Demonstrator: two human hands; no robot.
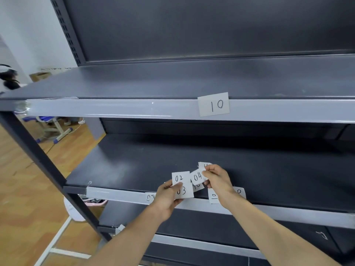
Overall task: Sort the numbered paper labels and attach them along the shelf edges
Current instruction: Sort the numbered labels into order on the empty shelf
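White 10 label (213, 104) is sitting stuck on the upper shelf edge (115, 109). The 02 label (180, 178) and 04 label (197, 177) are being held pinched just above the lower shelf edge (119, 195), which is already wearing a few more labels (150, 197).

I am standing in what is looking like a shop or stockroom: a dark metal display rack (172, 79) with a slotted upright (66, 29) is filling my view, numbered paper labels (213, 104) are sticking to its pale grey shelf edges (115, 108), and wood-pattern flooring (21, 179) is stretching away beside it.
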